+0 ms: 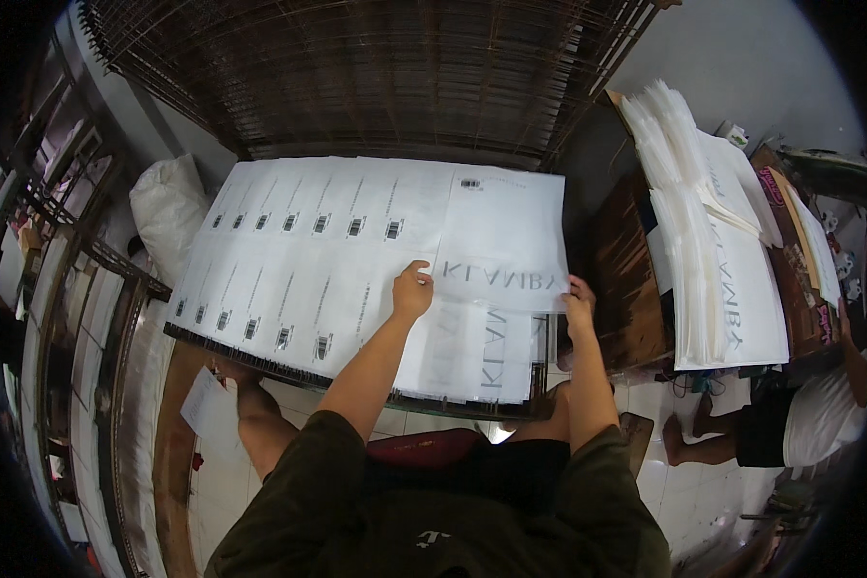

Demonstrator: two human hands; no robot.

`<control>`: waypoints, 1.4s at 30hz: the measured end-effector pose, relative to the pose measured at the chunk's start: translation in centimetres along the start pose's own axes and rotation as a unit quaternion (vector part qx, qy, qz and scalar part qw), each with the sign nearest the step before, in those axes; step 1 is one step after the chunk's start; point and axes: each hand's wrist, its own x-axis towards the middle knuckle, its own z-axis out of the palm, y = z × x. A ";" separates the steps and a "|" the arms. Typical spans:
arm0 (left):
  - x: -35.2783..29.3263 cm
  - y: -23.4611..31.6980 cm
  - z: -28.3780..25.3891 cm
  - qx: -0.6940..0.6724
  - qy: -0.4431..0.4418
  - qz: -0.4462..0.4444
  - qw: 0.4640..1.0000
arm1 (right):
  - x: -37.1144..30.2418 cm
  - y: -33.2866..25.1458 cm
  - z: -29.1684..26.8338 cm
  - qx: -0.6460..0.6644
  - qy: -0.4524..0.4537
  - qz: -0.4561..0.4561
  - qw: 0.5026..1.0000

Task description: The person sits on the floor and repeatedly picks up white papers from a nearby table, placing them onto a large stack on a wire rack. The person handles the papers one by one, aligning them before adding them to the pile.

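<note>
My left hand (412, 291) is closed at the near left edge of a white printed sheet (506, 226), its thumb and finger bent together there. At the near right corner, the fingers of my right hand (578, 303) pinch the same sheet. Large grey lettering runs along its near side, and a small barcode sits at its far left. Under it lies another lettered sheet (491, 361), partly covered. To the left, overlapping rows of white sheets (289, 217) with barcodes spread across a dark wire rack (260, 352).
Dark wire racks (376, 77) rise behind. On the right, stacked white sheets (689, 260) stand on a wooden surface (631, 279). A white sack (167, 197) sits at the left, near metal shelving (96, 255). Another person (819, 414) is at the far right.
</note>
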 end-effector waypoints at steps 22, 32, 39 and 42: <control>-0.1 0.0 0.9 0.086 0.040 0.057 0.994 | 1.9 1.4 1.2 -0.097 0.049 -0.049 0.993; -12.5 4.2 -3.9 0.015 -0.072 0.121 0.990 | -7.3 2.5 -1.9 -0.218 0.235 -0.206 0.925; -26.8 2.7 -6.5 -0.023 -0.365 0.031 0.930 | -14.6 6.3 -8.0 -0.022 0.297 -0.077 0.951; -29.8 -3.2 -5.9 0.066 -0.404 0.076 0.909 | -14.9 7.1 -8.2 -0.019 0.326 -0.070 0.943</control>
